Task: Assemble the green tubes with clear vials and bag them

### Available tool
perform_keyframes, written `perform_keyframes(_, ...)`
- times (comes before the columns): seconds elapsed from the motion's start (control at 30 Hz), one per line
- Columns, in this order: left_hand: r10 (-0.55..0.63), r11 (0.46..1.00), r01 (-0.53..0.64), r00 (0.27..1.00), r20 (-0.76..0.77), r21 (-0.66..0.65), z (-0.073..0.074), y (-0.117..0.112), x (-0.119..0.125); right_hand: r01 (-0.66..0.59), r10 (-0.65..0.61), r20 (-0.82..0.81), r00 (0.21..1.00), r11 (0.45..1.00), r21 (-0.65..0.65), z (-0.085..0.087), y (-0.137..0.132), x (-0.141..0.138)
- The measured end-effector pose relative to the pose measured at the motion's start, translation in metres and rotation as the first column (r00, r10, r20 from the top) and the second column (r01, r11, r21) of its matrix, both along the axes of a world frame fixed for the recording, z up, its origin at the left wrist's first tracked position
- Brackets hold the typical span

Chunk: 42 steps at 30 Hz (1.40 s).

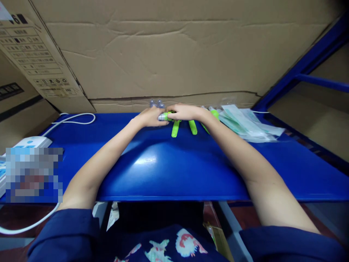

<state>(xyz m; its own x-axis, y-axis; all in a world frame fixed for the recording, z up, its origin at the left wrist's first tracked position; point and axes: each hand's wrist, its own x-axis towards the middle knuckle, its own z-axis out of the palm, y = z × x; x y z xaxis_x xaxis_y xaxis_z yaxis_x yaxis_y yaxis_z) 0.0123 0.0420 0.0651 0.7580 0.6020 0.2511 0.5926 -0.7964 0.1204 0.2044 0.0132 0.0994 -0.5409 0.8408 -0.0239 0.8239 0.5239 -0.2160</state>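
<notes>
While your two hands meet over the far part of the table, your right hand (184, 111) has its fingers and thumb curled, apparently pinching the green part of a green-and-clear piece (165, 116). Your left hand (153, 116) is bent around the clear end, touching it; you cannot tell from here whether it grips or merely steadies it. That piece lies between the hands, its long axis running roughly side to side, clear end toward your left and green end going under your right fingers. Neither hand is plainly nearer, since both are at it.

Just below your right hand, two green rods (175, 129) (193, 127) point toward you, across the line of the piece; their upper ends are hidden, so any join cannot be made out. Another green item (214, 114) shows beyond your right wrist, with pale plastic packets (249, 123) next to it. Clear plastic parts (156, 103) stand just behind your left hand, before the cardboard (188, 58) at the back of the blue table (169, 163).
</notes>
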Motion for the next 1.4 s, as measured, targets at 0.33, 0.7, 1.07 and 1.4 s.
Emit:
perform_keyframes(0.33,0.135,0.991,-0.136,0.986,-0.093,-0.001,0.0037,-0.0006,-0.0045,-0.008,-0.007,-0.101,0.995,0.989,-0.15,0.0023,-0.001,0.0038)
perform_keyframes(0.7,0.098,0.995,-0.098,0.992,-0.085,0.007,0.0029,-0.0015,-0.0028,-0.03,0.018,-0.111,0.994,0.993,-0.11,0.0009,0.0029,0.005)
perform_keyframes(1.07,0.097,0.993,-0.1,0.993,-0.066,-0.057,0.003,0.0005,-0.002,-0.043,0.044,0.012,0.999,0.997,-0.063,-0.0004,0.0001,0.0066)
perform_keyframes(1.4,0.065,0.996,-0.067,0.997,-0.035,-0.06,-0.0005,0.0034,-0.0027,-0.014,0.015,0.039,0.999,0.999,-0.034,0.002,-0.0048,0.0024)
